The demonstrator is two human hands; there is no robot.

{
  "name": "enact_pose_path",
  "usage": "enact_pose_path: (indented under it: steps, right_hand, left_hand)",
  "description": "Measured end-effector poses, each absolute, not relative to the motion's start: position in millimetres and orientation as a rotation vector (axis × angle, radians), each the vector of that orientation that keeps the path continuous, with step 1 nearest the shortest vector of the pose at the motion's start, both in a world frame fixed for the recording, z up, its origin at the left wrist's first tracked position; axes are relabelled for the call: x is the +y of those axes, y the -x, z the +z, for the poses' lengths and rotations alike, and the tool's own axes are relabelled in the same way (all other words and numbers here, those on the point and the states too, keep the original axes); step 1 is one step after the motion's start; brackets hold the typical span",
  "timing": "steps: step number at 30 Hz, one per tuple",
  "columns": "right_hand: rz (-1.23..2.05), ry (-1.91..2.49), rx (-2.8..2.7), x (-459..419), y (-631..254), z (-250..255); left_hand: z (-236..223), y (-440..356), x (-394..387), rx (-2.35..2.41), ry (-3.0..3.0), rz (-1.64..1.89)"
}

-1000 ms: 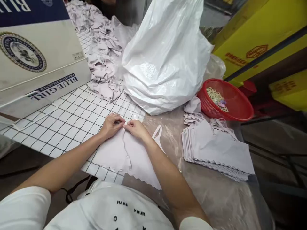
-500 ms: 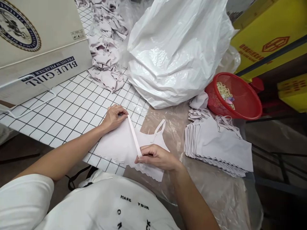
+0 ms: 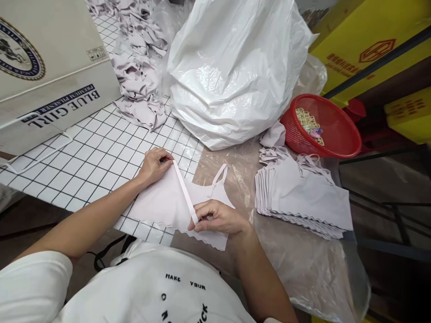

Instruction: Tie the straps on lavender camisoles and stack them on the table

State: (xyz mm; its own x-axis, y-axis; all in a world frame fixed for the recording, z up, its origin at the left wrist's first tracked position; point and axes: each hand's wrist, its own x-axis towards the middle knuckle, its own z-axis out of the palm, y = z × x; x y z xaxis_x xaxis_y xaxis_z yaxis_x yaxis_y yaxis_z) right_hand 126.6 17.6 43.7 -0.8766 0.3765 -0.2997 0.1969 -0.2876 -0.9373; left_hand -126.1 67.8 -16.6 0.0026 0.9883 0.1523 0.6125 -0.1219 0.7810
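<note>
A pale pink strappy top [image 3: 164,197] with a scalloped hem lies flat on the table before me. One of its shoulder straps [image 3: 182,186] is stretched slantwise across the cloth between my hands. At the strap's far end, by the top's upper edge, my left hand [image 3: 155,165] is closed in a pinch. Its near end is pinched by my right hand [image 3: 215,217], with a finger inside the small loop there. The other strap [image 3: 219,175] lies loose in a loop to the right.
To the right lies a stack of folded pale garments [image 3: 303,193], with a red plastic basket [image 3: 340,130] of small pieces behind it. A big white plastic bag [image 3: 232,80] stands at the back. Crumpled garments [image 3: 138,85] and a carton [image 3: 57,76] are at left on the grid-patterned tabletop [image 3: 90,148].
My view has shifted slightly, so things sit a little further left. The strap's near end now curls round my right finger; both hands keep their hold.
</note>
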Motion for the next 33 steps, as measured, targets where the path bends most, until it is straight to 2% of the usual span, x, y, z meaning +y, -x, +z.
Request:
enact_pose_path:
  steps: [4,11,17,25,33]
  right_hand:
    - [2.310,0.801,-1.577,24,-123,42]
    - [1.754,1.115,-1.242,52,-91,15]
    - [1.682,1.205,-1.479,47,-80,-10]
    - [1.398,1.294,-1.829,40,-77,-9]
    - [1.326,1.230,-1.943,39,-77,-11]
  left_hand:
    - [-15,126,72,1.685,-1.839,0.846]
    - [0,136,47,1.639,-2.128,0.723]
    - [-2,131,17,1.432,-2.245,0.418]
    - [-10,131,21,1.362,-2.000,0.510]
    - [-10,132,20,1.335,-1.944,0.543]
